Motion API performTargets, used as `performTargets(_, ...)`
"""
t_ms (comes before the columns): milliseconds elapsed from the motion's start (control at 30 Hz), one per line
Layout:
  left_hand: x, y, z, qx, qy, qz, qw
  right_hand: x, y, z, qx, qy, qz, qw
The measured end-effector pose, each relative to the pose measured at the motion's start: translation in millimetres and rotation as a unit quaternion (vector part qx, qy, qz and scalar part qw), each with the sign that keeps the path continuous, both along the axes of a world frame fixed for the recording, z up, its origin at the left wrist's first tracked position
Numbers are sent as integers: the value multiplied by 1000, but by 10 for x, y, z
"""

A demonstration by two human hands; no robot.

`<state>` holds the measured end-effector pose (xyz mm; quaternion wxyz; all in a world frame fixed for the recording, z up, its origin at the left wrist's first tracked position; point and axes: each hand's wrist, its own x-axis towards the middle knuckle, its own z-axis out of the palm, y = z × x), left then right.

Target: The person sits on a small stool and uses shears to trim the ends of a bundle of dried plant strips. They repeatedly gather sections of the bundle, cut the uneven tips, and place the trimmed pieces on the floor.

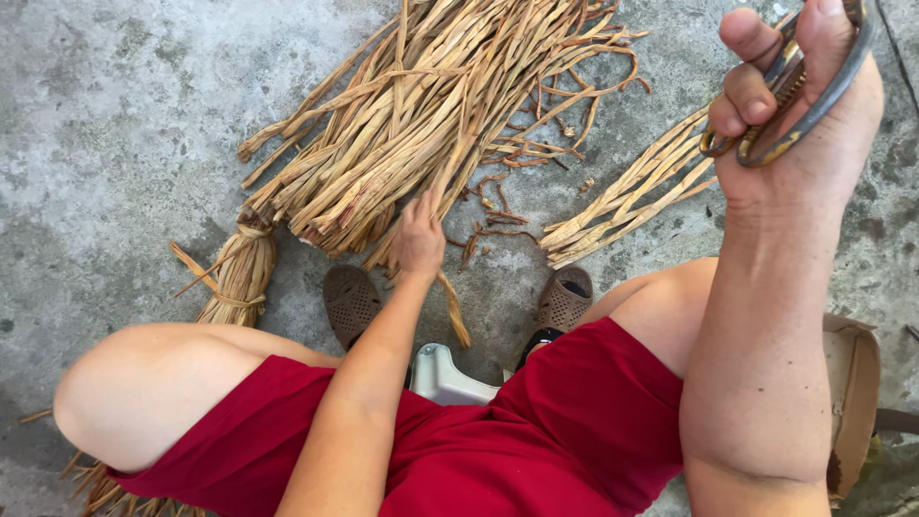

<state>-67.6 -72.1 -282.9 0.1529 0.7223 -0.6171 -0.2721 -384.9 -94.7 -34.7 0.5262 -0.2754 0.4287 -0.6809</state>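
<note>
My left hand (419, 235) reaches down to the near end of a large pile of dried tan stalks (421, 105) on the concrete floor, fingers closed on one stalk (450, 306) that trails back toward my feet. Raised close to the camera at the upper right, my right hand (799, 105) grips a pair of worn metal scissors (795, 91) by the handles. A smaller bunch of stalks (632, 191) lies just below that hand on the floor.
A tied bundle of stalks (239, 273) lies at the left by my knee. My brown perforated shoes (349, 302) rest on the floor, and a pale plastic stool (445, 378) shows between my legs. A cardboard box (852, 393) stands at the right.
</note>
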Motion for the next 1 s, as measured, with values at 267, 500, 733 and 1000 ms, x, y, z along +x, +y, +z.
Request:
performTargets(267,-257,-861,306,-133,89,-110,981,135,-105,-58,5,3,25,1000)
performTargets(500,99,-135,-102,68,-62,-29,995,75,-79,-37,11,1,18,1000)
performTargets(733,14,336,-379,66,-218,-123,966,168,-101,4,20,14,19,1000)
performTargets(1000,9,180,-515,2,-291,-112,950,297,-70,62,-10,27,36,999)
